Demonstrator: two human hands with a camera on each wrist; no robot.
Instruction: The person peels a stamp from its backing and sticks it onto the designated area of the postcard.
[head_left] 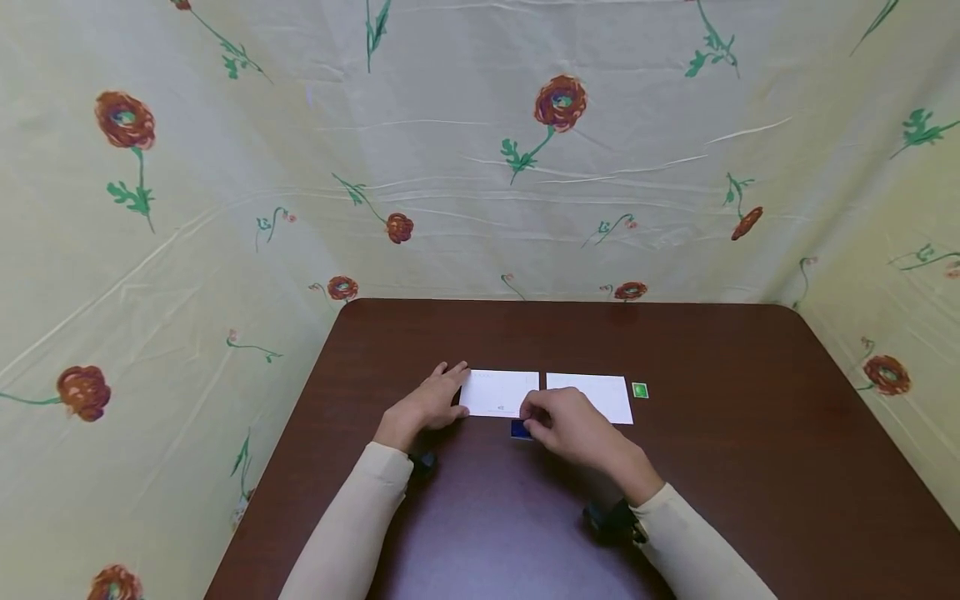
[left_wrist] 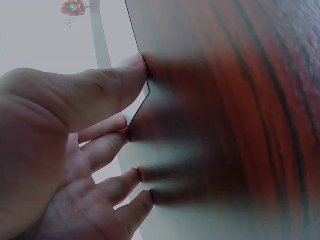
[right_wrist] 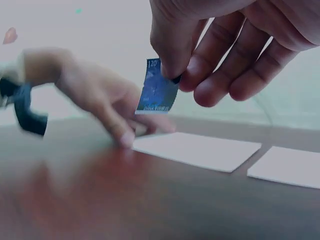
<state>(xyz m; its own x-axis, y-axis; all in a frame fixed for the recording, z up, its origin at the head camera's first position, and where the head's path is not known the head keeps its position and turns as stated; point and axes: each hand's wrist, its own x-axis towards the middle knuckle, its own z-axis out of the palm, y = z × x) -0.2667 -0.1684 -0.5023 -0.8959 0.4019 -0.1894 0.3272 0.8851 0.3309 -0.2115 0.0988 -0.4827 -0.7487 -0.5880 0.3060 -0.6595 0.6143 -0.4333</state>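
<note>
Between its thumb and forefinger my right hand (head_left: 576,429) pinches a small blue postage stamp (right_wrist: 156,95). In the right wrist view the stamp hangs above the table, slightly bent, with "120" printed at its top corner. A white card (head_left: 495,392), perhaps a postcard or envelope, lies flat to the left, just beyond the stamp in the head view. My left hand (head_left: 423,407) touches its left end, thumb on the near corner and fingers spread toward the far one. Beside it, a second white card (head_left: 603,396) is partly covered by my right hand.
A green stamp (head_left: 640,390) lies just right of the second card. The dark brown table (head_left: 480,517) has rounded far corners. Behind and at both sides hangs a pale curtain (head_left: 450,133) with red flowers. Each wrist wears a dark strapped device.
</note>
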